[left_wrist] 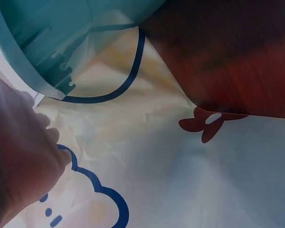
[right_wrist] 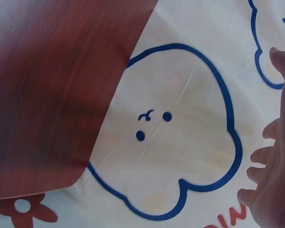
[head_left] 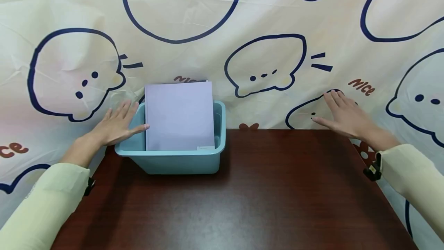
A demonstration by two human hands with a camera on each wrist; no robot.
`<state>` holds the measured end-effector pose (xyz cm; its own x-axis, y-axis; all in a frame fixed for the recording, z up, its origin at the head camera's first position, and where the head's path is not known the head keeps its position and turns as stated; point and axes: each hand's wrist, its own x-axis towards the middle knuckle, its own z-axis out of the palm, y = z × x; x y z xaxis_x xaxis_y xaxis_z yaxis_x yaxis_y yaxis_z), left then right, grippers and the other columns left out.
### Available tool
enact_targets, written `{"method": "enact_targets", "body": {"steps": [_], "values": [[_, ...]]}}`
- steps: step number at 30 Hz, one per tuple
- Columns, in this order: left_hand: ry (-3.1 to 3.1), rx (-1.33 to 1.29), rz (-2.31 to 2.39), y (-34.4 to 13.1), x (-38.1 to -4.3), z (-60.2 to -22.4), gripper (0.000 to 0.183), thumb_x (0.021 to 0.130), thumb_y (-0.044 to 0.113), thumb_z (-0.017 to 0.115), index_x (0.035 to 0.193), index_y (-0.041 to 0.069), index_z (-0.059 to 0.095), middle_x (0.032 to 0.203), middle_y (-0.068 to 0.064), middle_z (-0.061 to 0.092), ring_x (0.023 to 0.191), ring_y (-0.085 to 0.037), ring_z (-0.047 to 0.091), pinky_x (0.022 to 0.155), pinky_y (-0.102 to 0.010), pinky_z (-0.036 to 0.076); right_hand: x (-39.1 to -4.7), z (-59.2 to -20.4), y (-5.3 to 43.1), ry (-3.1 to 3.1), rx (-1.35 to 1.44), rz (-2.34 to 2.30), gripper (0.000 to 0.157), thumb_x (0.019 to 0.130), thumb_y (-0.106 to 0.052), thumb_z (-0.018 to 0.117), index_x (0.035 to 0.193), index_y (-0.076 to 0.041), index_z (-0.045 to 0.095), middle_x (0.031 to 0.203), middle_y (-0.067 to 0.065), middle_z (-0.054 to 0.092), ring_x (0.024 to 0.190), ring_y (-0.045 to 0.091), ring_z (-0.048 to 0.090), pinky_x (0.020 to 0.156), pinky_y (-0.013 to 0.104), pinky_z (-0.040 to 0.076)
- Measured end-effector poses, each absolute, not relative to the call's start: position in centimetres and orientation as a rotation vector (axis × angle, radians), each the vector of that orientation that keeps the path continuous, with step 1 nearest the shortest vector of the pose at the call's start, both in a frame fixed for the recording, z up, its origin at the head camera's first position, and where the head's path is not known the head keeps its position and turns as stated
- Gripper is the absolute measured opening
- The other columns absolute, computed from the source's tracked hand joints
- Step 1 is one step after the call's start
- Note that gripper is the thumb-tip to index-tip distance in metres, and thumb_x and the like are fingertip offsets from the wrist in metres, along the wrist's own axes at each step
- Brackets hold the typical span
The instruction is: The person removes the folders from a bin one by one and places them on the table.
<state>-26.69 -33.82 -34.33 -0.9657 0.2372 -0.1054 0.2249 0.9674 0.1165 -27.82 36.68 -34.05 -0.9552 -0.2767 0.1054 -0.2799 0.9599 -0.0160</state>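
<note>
A light blue plastic bin [head_left: 184, 163] stands at the back left of the table. Upright inside it leans a flat pale lavender item [head_left: 179, 117], like a book or folder, with a small white label at its lower right. My left hand [head_left: 116, 124] is spread beside the bin's left side, its thumb near the lavender item's edge; whether it touches cannot be told. Over the table's far right corner my right hand [head_left: 347, 115] is held with fingers extended and nothing in it. The left wrist view shows the bin's wall [left_wrist: 23, 71] close to the left hand [left_wrist: 23, 152].
The dark brown wooden table [head_left: 277, 196] ends at a back edge against a cream cloth [head_left: 194, 61] printed with blue cartoon outlines. The cloth also hangs past the table's left and right sides. A black strap [head_left: 374, 168] is on the right wrist.
</note>
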Motion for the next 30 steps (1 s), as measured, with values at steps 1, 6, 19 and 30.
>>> {"method": "enact_targets", "body": {"steps": [1, 6, 19, 30], "values": [[2.998, 0.361, 0.16, -33.8, -26.7, -34.4, 0.103, 0.09, 0.072, 0.039, 0.156, 0.01, -0.01, 0.161, -0.024, -0.013, 0.147, -0.044, -0.012, 0.11, -0.07, -0.008, -27.8, -33.9, 36.4, -3.009, 0.433, 0.054, 0.103, 0.09, -0.07, 0.045, 0.157, -0.004, 0.005, 0.161, 0.026, 0.001, 0.146, 0.048, 0.003, 0.114, 0.067, 0.009], [2.996, 0.388, 0.168, -33.8, -26.9, -34.8, 0.101, 0.091, 0.072, 0.039, 0.157, 0.012, -0.009, 0.161, -0.023, -0.011, 0.147, -0.044, -0.011, 0.111, -0.069, -0.007, -27.9, -33.5, 34.8, -2.99, 0.517, 0.041, 0.101, 0.091, -0.069, 0.046, 0.157, -0.003, 0.006, 0.162, 0.024, 0.003, 0.148, 0.044, 0.003, 0.116, 0.063, 0.009], [2.985, 0.423, 0.187, -33.8, -26.8, -35.6, 0.1, 0.092, 0.07, 0.04, 0.157, 0.011, -0.006, 0.162, -0.021, -0.012, 0.147, -0.045, -0.005, 0.113, -0.068, -0.005, -28.4, -33.5, 31.7, -2.94, 0.627, 0.11, 0.098, 0.09, -0.067, 0.049, 0.157, -0.007, 0.01, 0.162, 0.022, 0.012, 0.149, 0.039, 0.007, 0.117, 0.061, 0.013], [3.0, 0.412, 0.171, -33.3, -26.6, -36.2, 0.102, 0.091, 0.071, 0.04, 0.157, 0.01, -0.007, 0.162, -0.021, -0.012, 0.148, -0.044, -0.005, 0.113, -0.067, -0.005, -29.3, -33.6, 28.9, -2.912, 0.678, 0.116, 0.099, 0.089, -0.07, 0.049, 0.157, -0.006, 0.015, 0.161, 0.02, 0.017, 0.148, 0.039, 0.015, 0.116, 0.06, 0.019]]}}
